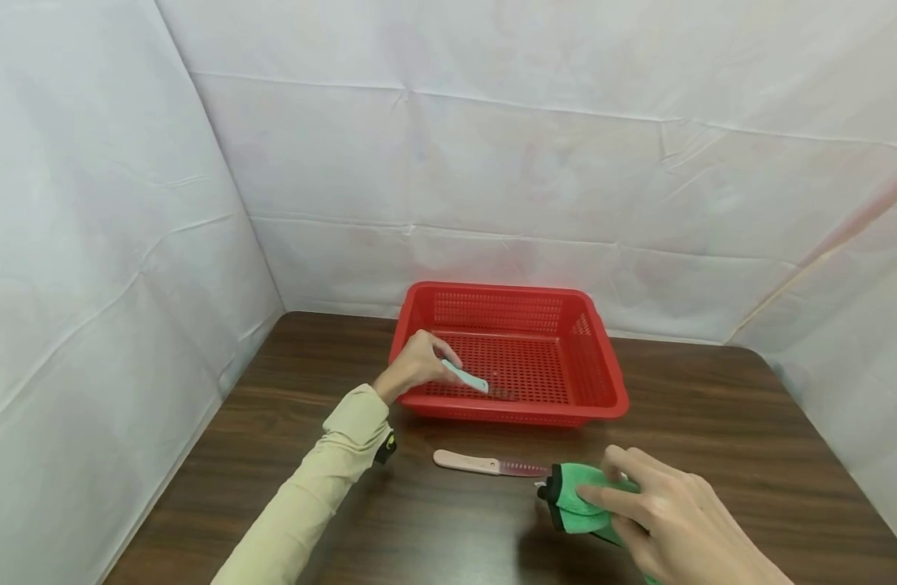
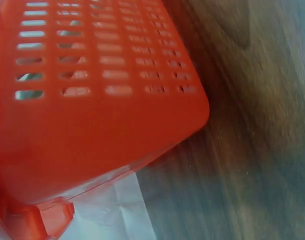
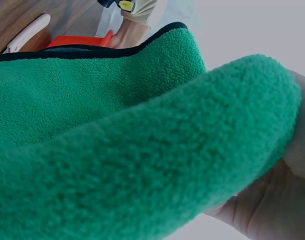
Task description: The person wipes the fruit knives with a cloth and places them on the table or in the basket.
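One green cloth [image 1: 576,475]: nearest to us, bunched in our right hand [image 1: 671,508], with the fingers curled round it; its black-edged end is beside the pink-handled knife's tip.
Pink-handled knife [image 1: 466,463]: a little farther off, flat on the wooden table [image 1: 309,487] between us and the basket, handle to the left, blade towards the cloth; no hand touches it, and we take it for the one to deal with after the knife in our left hand.
Left hand [image 1: 422,361]: reaching over the basket's near left side, thumb and fingertips pinching a handle.
Blue-handled knife [image 1: 466,377]: in that pinch, inside the basket's outline, blade to the right; we cannot tell whether it touches the floor. We judge the step to be putting it in, and the next move calls for laying it down flat, then loosening the fingertips.
Red basket [image 1: 608,370]: farther back, upright, with slotted walls and a mesh floor; the knife is all we make out there, as our hand hides the near left part.
White sheeting [image 1: 492,171]: farthest, behind the table.
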Demonstrator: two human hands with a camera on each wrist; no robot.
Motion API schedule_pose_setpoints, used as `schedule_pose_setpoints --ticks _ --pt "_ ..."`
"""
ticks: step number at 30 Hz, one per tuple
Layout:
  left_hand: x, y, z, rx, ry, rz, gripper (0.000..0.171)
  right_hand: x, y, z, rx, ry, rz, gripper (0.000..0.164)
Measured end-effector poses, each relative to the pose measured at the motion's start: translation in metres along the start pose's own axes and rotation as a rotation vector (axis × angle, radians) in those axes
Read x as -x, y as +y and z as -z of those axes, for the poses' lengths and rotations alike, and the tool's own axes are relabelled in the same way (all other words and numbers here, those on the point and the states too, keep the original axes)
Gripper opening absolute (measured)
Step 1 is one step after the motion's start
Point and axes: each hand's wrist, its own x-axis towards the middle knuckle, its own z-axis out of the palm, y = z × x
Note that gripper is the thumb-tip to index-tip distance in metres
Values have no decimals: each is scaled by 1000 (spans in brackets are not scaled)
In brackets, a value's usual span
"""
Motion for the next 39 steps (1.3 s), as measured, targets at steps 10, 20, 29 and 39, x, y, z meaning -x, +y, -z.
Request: schedule_pose_setpoints --ticks 10,20,29,39 --pt "-8 2 -8 -518 -51 -103 16 4 1 -2 3 17 3 45" --pt "-9 0 -14 -683 -102 -108 12 7 -1 -3 22 11 -3 48" --pt "-9 -3 -15 -749 -133 -110 11 9 -1 -3 3 -6 -26 48" --pt "-8 0 -12 -661 -112 -84 12 9 0 -4 3 15 -9 46"
